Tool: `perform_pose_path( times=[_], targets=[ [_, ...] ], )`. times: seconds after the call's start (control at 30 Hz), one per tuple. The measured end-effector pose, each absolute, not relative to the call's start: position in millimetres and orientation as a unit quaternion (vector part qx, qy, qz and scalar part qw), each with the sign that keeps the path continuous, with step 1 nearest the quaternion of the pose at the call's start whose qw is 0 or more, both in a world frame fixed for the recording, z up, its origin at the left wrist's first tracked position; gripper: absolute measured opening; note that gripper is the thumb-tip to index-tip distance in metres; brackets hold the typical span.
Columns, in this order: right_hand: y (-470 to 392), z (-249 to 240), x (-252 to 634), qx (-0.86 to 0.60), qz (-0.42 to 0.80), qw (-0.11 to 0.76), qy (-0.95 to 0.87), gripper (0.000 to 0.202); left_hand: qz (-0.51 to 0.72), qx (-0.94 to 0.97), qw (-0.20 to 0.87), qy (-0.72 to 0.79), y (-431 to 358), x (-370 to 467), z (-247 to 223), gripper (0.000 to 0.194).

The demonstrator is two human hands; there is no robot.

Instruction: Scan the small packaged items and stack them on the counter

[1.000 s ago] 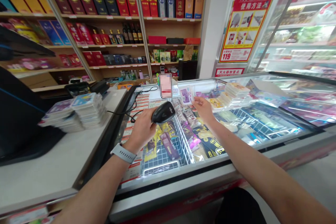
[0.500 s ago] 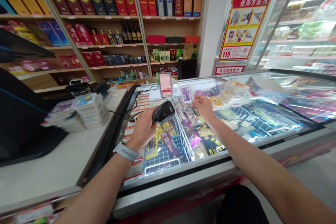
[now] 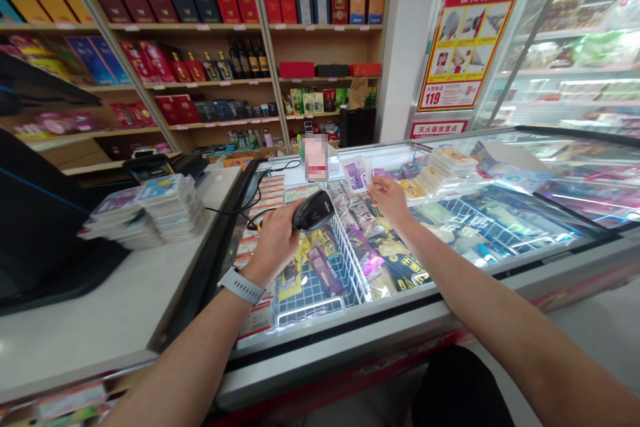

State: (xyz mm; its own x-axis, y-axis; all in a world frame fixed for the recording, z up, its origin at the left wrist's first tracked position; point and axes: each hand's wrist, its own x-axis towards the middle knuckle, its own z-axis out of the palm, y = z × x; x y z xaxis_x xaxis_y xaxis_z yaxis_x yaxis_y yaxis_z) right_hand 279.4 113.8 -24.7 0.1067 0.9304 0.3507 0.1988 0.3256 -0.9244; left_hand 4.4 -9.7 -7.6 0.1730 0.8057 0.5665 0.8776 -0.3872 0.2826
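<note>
Left hand [image 3: 277,237] wraps closed around a black scanner [image 3: 314,211], held above the freezer [image 3: 350,347]; to its right, the right hand [image 3: 391,199] pinches a flat purple-and-white pack [image 3: 355,175] by its right edge, fingertips together. Compared with a second ago, both hands and the scanner sit in nearly the same places, but the pack leans slightly more to the left, and the red poster [image 3: 477,30] now reaches the top of the view.

At far left, the black monitor [image 3: 33,213] is cut off. The scanner's grip is mostly hidden in the palm, a pixelated patch [image 3: 315,157] masks whatever lies behind, and the pack's print is too small to read.

Flat, square-cornered packs stand in stacks [image 3: 173,213] on the smooth pale counter [image 3: 95,327]. A slotted light-grey watch strap [image 3: 243,287] circles the left wrist. Rounded dark plastic forms the scanner's head; below it, a white wire basket [image 3: 347,255] holds crinkly wrappers. More flat packs [image 3: 453,167] lie piled right of the right hand.
</note>
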Motion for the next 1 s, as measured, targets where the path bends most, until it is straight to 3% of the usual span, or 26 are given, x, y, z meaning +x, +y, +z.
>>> perform_pose_path(
  times=[1.0],
  targets=[
    [113.1, -24.8, 277.9, -0.476, 0.333, 0.581, -0.57, 0.038, -0.346, -0.76, 0.056, -0.548, -8.9, 4.3, -8.2, 0.064]
  ],
)
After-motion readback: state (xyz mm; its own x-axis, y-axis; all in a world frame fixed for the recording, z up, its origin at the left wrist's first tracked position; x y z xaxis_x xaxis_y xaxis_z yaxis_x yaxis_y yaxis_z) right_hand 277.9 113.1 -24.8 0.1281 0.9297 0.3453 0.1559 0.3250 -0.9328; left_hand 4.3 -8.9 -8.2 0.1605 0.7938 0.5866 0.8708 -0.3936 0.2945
